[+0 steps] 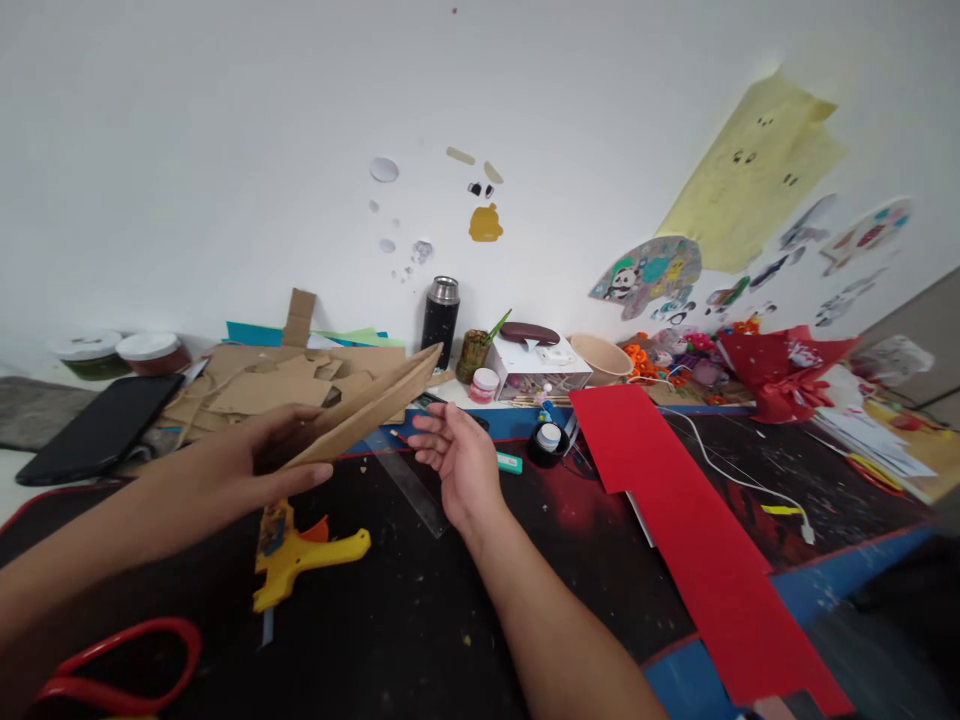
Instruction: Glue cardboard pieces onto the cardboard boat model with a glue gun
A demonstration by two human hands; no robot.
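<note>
My left hand (pixel 277 465) grips a folded piece of brown cardboard (pixel 367 405) between thumb and fingers. The cardboard is raised above the black mat, its far end pointing up and to the right. Just right of it, my right hand (pixel 461 455) is held palm inward with the fingers apart and slightly curled, and nothing shows in it. Under my left hand lies a yellow glue gun (pixel 307 555). A clear ruler (pixel 409 485) rests on the mat between my hands, and a green-cased tool (pixel 509 463) is beyond my right wrist.
Red-handled scissors (pixel 191 650) lie at lower left. Cardboard scraps (pixel 255 385), a black phone (pixel 97 430), and a black flask (pixel 441 315) stand or lie along the wall. A long red sheet (pixel 675 500) crosses the right side; a white cable (pixel 720 470) trails beyond it.
</note>
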